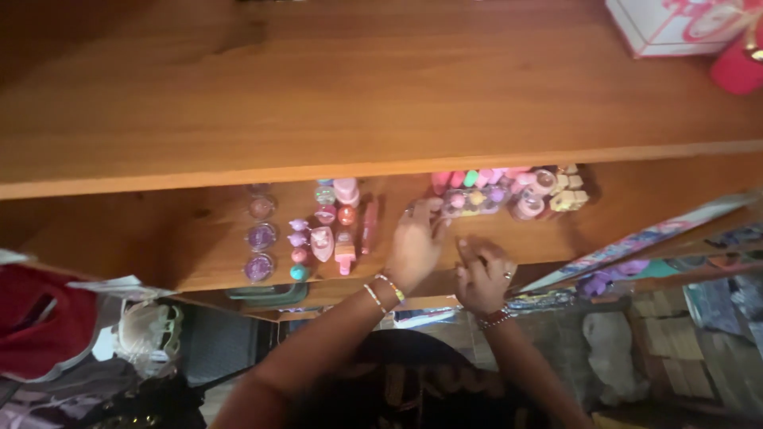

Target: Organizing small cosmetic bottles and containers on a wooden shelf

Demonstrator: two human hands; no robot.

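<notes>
Both my hands are on a lower wooden shelf [199, 238] under a wider wooden top. My left hand [415, 242], with bead bracelets on the wrist, reaches forward with fingers spread, its tips near a clear tray of small coloured balls [475, 200]. My right hand [481, 274], wearing a ring and a bracelet, rests on the shelf with fingers curled; I cannot tell if anything is in it. Left of my left hand stand small pink and purple trinkets [324, 234] and round glitter pots [261, 237] in rows.
Small tan and pink figures [556, 192] sit at the right of the tray. On the wooden top [358, 87] stand a white box [675, 24] and a pink object [735, 67]. Flat printed packages [652, 238] lean at right; red cloth [40, 318] lies at lower left.
</notes>
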